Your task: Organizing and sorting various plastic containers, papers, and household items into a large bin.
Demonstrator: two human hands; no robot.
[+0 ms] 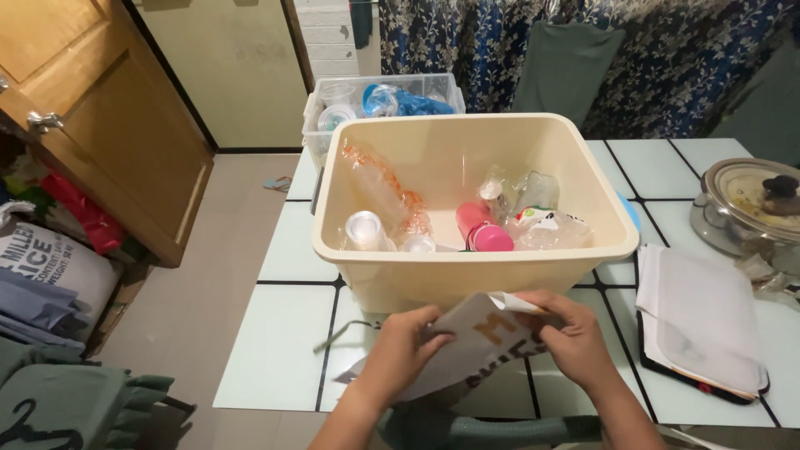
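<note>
- White printed bag (479,346), crumpled, sits low over the tiled tabletop (279,333), right in front of the cream plastic bin (475,279).
- Left hand (404,354) has its grip clenched on the bag's left edge; right hand (567,333) is pinching the top right corner.
- Bin's front wall blocks the way just past the knuckles. Inside: clear bottles (379,200), a pink bottle (482,227), crinkled plastic.
- Behind it, a clear tub (446,87) of more plastics.
- Off to the right: folded white cloth (696,321) and a lidded steel pot (746,204), well apart from the bag.
</note>
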